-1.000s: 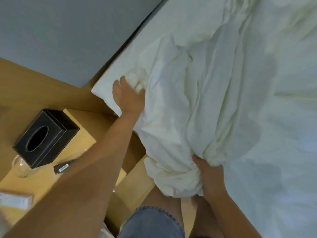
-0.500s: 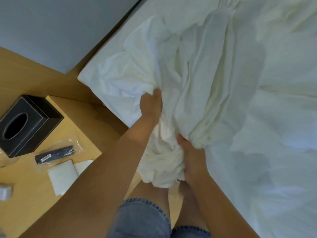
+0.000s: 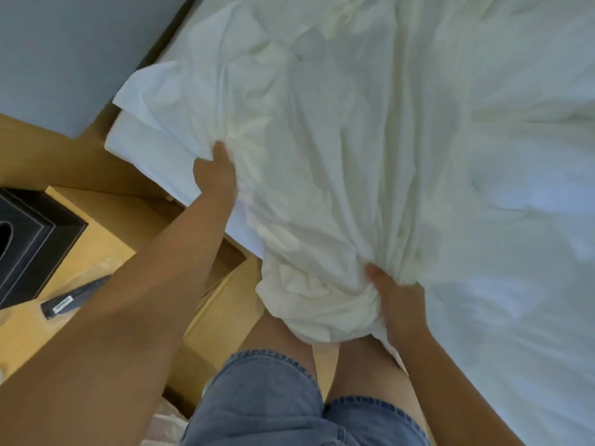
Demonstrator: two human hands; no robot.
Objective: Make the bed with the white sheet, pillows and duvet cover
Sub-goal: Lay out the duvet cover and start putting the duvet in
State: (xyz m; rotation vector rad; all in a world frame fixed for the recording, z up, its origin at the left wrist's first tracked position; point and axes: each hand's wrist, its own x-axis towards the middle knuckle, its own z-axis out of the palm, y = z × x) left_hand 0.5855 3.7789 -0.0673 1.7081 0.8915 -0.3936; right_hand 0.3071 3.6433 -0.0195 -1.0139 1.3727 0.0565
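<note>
While the person stands at the side of the bed [image 3: 531, 317], both hands are in the white duvet cover [image 3: 322, 156], which lies rumpled across the mattress with its folds running down toward the near edge. The left hand [image 3: 214, 178] grasps the cover near the bed's corner, thumb up against the cloth and fingers hidden under it — there the fabric lies over a flatter white layer at the mattress corner. The right hand [image 3: 396, 297] is clenched round a thick gathered bunch of the same cover, which hangs off the bed edge just above the person's knees. Denim shorts [image 3: 273, 403] show at the bottom of the view. To the left stands a wooden desk [image 3: 106, 249] beside the bed; on it a black tissue box [image 3: 29, 239] sits near the left edge of the picture, and a dark, flat object in clear wrapping [image 3: 70, 297] lies just in front of the box, partly hidden by the left forearm. A grey headboard panel [image 3: 64, 53] fills the upper left — whether it touches the mattress cannot be told.
</note>
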